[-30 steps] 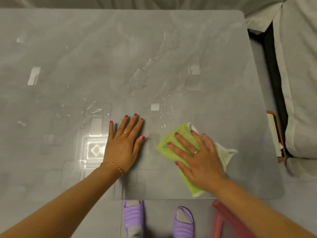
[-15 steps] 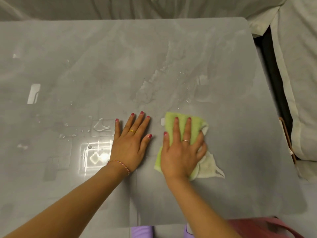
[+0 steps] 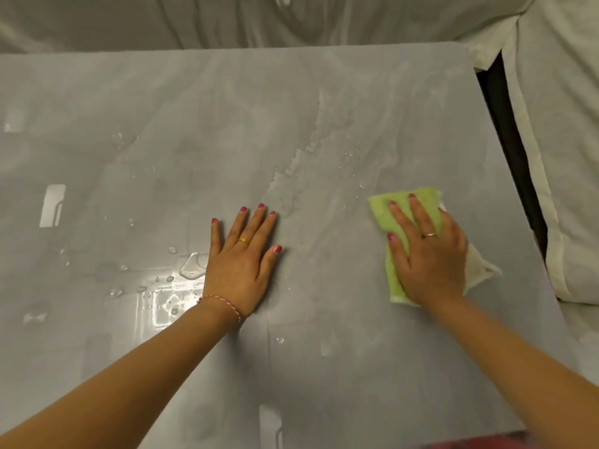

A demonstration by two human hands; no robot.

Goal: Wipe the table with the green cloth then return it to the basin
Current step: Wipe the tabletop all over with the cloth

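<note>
The green cloth [image 3: 384, 218] lies flat on the glossy grey table [image 3: 194, 124], right of centre, with a pale corner sticking out to the right. My right hand [image 3: 428, 254] presses down on it, palm flat and fingers spread over the cloth. My left hand [image 3: 243, 260] rests flat on the bare table near the middle, fingers apart, holding nothing. A wet streak and water drops [image 3: 301, 163] run across the table between and beyond the hands. No basin is in view.
White fabric-covered furniture [image 3: 564, 157] stands close along the table's right edge, with a dark gap [image 3: 509, 150] between. More pale fabric [image 3: 227, 21] lies behind the far edge. A red object [image 3: 479, 440] shows at the near edge.
My right hand has slid the green cloth to the right, away from my left hand. The left hand has stayed planted in place. The view has shifted forward over the table.
</note>
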